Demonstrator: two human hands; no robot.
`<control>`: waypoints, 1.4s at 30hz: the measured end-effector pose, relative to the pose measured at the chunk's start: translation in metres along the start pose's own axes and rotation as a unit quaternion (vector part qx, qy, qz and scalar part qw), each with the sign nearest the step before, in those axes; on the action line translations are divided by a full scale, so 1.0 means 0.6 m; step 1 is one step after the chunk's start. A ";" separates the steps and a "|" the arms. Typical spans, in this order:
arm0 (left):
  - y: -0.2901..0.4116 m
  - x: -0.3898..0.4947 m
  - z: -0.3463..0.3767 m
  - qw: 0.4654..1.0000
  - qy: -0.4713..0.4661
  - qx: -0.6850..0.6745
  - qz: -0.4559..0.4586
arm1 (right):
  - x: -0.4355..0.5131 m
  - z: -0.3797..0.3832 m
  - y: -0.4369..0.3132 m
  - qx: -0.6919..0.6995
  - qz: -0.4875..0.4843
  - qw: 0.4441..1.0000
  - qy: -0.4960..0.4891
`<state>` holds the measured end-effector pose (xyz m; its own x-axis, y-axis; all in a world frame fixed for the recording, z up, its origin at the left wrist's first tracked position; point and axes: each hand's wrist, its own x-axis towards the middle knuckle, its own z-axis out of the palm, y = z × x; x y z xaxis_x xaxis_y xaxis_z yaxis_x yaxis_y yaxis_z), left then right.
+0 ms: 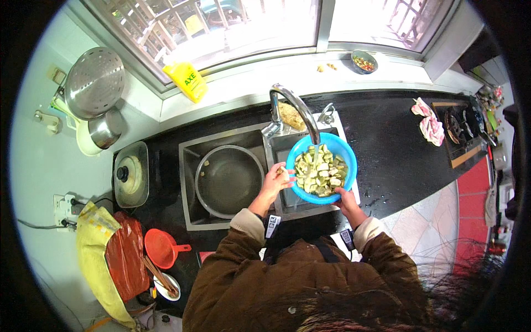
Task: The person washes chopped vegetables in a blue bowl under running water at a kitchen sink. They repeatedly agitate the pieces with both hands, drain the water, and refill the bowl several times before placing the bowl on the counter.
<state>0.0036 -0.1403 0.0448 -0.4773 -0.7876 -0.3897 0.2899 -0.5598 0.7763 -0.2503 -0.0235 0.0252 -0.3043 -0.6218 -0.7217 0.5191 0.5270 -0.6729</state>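
Note:
A blue plastic bowl is over the right sink basin, under the chrome faucet. Water runs from the spout onto cut pale-green vegetable pieces inside it. My right hand grips the bowl's near right rim, thumb on top. At the left rim is my left hand, a small pale piece apparently between its thumb and fingers; its other fingertips reach the bowl's side. A large round metal pan sits in the left basin with a few small bits in it.
Behind the faucet lies a tan fibrous scrubber. A yellow detergent bottle and a small bowl of chopped food stand on the sill. Left are a lidded glass dish and red strainer; right, a pink-white cloth beside a gas stove.

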 end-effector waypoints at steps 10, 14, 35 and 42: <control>0.029 -0.172 -0.099 0.994 0.112 0.002 -0.016 | 0.065 0.114 0.014 -0.007 0.035 0.999 -0.039; 0.031 -0.213 -0.122 0.991 0.130 -0.003 -0.023 | 0.079 0.122 0.013 0.002 0.036 0.999 -0.037; 0.099 -0.225 -0.112 1.000 0.020 0.022 0.005 | -0.109 0.038 0.052 -0.029 0.088 0.989 -0.114; 0.103 -0.207 -0.057 0.989 -0.057 0.137 -0.002 | -0.168 0.080 0.146 -0.068 0.061 0.982 -0.163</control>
<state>0.1091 -0.0856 0.1242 -0.5737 -0.7420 -0.3469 0.0597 -0.4603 0.8857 -0.1357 0.0573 0.0467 0.0369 -0.6897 -0.7231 0.4171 0.6682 -0.6161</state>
